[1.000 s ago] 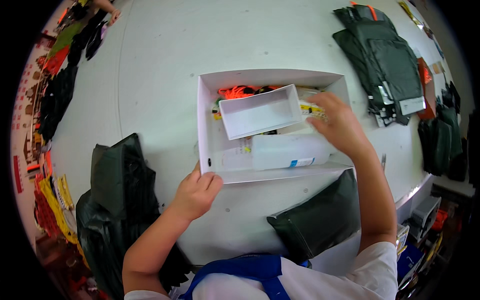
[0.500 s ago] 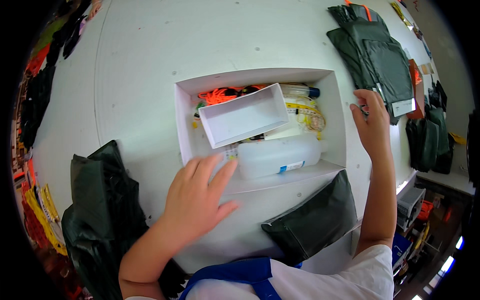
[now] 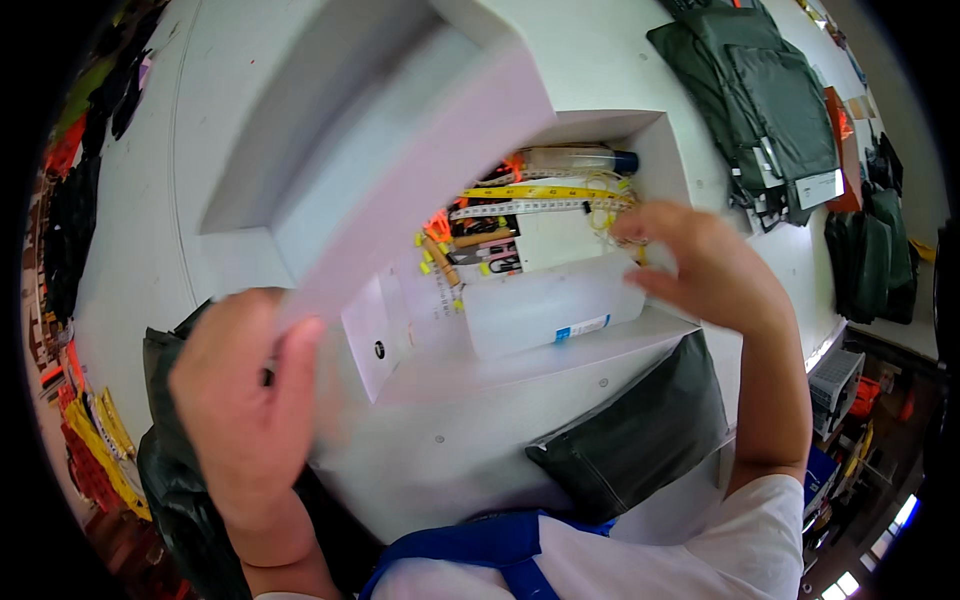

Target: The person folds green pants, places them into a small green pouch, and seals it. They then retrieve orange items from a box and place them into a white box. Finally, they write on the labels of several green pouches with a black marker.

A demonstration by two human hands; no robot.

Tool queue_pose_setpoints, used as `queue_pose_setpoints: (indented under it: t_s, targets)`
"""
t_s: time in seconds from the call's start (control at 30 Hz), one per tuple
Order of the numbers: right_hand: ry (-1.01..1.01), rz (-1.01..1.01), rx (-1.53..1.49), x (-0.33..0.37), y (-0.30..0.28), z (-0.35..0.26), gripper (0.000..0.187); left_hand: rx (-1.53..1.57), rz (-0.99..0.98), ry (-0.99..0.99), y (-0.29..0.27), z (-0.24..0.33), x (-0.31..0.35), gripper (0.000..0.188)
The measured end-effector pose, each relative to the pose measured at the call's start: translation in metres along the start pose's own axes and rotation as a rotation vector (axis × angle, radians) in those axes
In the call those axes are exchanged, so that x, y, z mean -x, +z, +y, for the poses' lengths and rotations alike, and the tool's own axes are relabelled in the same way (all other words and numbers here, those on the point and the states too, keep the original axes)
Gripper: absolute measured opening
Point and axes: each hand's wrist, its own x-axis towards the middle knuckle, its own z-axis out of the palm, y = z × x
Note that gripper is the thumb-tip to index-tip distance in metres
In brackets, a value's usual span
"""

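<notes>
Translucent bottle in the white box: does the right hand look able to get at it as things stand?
Probably yes: the right hand is near its right end, thumb and fingers apart, and the white tray in the left hand leaves the bottle uncovered.

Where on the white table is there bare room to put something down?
Bare table shows beyond the large box, left of the green stack, and on its near side, between the left hand and the dark pouch. Inside, it is crowded: bottle, tape measures, with the right hand above.
</notes>
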Motion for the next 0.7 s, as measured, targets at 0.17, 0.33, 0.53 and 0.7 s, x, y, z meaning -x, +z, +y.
queue_pose_setpoints:
  t_s: [0.17, 0.33, 0.53, 0.7]
  targets:
    - [0.114, -0.011, 0.087, 0.007, 0.008, -0.001, 0.037, -0.024, 0.120, -0.111, -0.020, -0.003, 0.006, 0.010]
    - [-0.069, 0.157, 0.325, 0.004, 0.009, -0.024, 0.044, -0.032, 0.114, -0.081, -0.005, -0.015, 0.027, 0.008]
    - [-0.022, -0.145, 0.158, -0.007, 0.028, -0.023, 0.052, 0.009, 0.181, -0.185, 0.002, -0.029, 0.042, 0.011]
    - [0.139, 0.076, 0.382, 0.007, 0.020, -0.019, 0.056, -0.045, 0.228, -0.211, 0.007, -0.039, 0.063, 0.013]
